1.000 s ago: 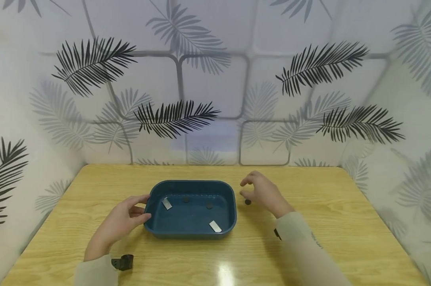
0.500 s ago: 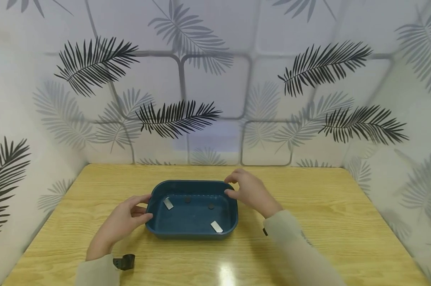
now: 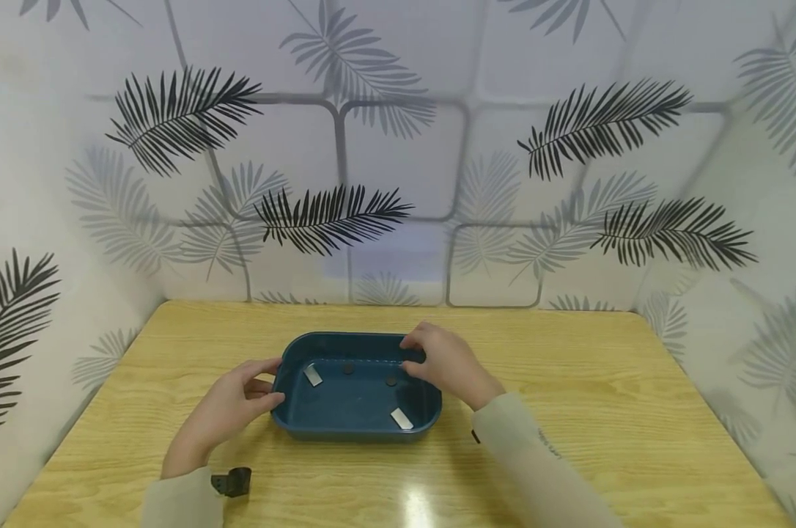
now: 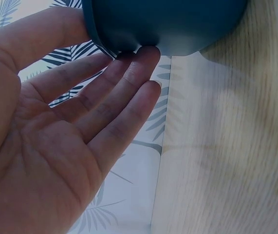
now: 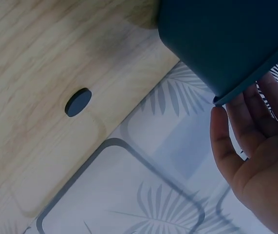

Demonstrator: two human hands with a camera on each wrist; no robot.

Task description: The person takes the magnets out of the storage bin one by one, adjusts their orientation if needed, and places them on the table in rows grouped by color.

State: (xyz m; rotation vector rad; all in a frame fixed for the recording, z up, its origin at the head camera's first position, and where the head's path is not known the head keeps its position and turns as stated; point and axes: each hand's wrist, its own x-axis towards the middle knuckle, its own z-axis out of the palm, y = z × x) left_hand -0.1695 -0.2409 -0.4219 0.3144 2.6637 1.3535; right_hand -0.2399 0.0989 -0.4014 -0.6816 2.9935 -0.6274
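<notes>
A dark blue tray [image 3: 357, 434] stands on the wooden table, holding two pale rectangular pieces [image 3: 313, 376] and two small dark discs [image 3: 391, 381]. My left hand [image 3: 223, 407] holds its left end, thumb at the rim and fingertips against the outer wall in the left wrist view. My right hand [image 3: 447, 367] is over the back right corner, thumb and index finger apart with nothing visible between them. In the right wrist view the other fingertips are partly hidden behind the rim. Another dark disc [image 5: 78, 102] lies on the table outside the tray.
The table [image 3: 589, 411] is light wood, and a wall with a leaf pattern [image 3: 398, 147] rises behind it. A black strap piece [image 3: 233, 482] sits at my left wrist. My right forearm crosses the table to the right of the tray.
My right hand has moved left from beside the loose disc to over the tray's back right corner. That disc is now hidden in the head view. My left hand stays on the tray.
</notes>
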